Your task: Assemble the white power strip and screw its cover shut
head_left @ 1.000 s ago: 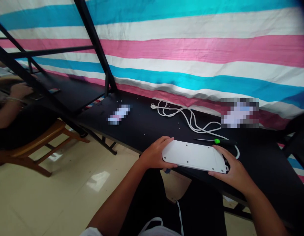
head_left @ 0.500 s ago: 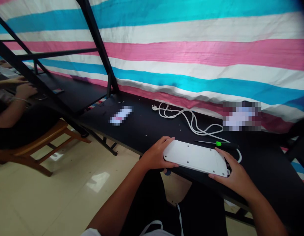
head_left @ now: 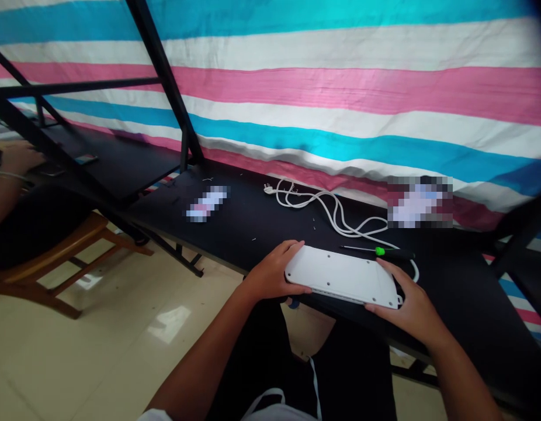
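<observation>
Both hands on the power strip (head_left: 347, 277), at the near edge of the bench (head_left: 229, 228). Left hand (head_left: 273, 272) grips the left end, thumb on the near side, fingers on the far side. Right hand (head_left: 409, 304) grips the right end the same way, next to the small loop on that end. Flat white face up, 6 dark holes visible in it; near edge shows a narrow slotted line. Can't tell if the underside touches the bench.

Screwdriver (head_left: 380, 252) lies on the bench just beyond the strip: tip left, green collar, black handle right. White cord (head_left: 336, 217) lies in loose loops farther back, plug (head_left: 269, 189) at its left end; its right end curves past the screwdriver handle and drops out of view behind my right hand. Few tiny pale bits on the bench, too small to identify.

2 pixelated items: 1 on the left (head_left: 207, 203), 1 far right by the striped sheet (head_left: 323, 88). Far left, another person's hand (head_left: 20, 156) above a second black surface, wooden chair (head_left: 73, 245) nearer.
</observation>
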{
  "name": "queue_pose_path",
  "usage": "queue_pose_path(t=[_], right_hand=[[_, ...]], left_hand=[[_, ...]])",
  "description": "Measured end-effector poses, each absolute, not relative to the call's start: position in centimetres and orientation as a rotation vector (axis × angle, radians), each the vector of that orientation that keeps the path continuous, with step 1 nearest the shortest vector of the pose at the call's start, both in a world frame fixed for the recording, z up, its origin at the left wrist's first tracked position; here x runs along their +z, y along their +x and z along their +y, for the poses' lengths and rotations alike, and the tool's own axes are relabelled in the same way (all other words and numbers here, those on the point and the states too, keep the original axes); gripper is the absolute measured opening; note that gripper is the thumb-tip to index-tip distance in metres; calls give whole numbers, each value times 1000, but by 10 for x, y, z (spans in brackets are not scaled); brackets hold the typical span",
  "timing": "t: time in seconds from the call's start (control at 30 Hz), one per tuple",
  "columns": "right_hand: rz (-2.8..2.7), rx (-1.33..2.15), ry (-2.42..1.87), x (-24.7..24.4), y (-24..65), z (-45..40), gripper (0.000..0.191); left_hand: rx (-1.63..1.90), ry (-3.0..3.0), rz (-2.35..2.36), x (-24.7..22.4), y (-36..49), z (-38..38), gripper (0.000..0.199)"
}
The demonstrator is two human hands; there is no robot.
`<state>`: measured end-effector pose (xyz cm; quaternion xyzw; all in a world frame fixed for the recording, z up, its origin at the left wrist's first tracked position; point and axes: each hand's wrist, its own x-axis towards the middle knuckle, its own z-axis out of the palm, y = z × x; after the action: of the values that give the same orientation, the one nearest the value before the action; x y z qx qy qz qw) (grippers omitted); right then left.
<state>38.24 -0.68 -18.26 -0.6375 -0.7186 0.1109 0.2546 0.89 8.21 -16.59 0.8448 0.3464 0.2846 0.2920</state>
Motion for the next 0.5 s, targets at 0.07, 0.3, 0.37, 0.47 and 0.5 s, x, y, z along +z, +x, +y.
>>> queue_pose_path(t=[0.07,0.3,0.37,0.47,0.5], right_hand=[[-1956,322,-1726,-181,381,-7,97],[-1965,325,-1698,-179,382,-7,96],[-1967,326,-1689,-179,382,-8,96],[-1983,321,-1708,-179,382,-8,95],[-1990,316,-1715,-179,382,-8,95]], left_hand=[[758,2259,915,-165,9,82,113],[791,2274,891,-165,10,82,113],[792,2279,891,-166,10,82,112],[784,2283,903,-166,10,81,109],[782,2284,905,-165,10,81,108]])
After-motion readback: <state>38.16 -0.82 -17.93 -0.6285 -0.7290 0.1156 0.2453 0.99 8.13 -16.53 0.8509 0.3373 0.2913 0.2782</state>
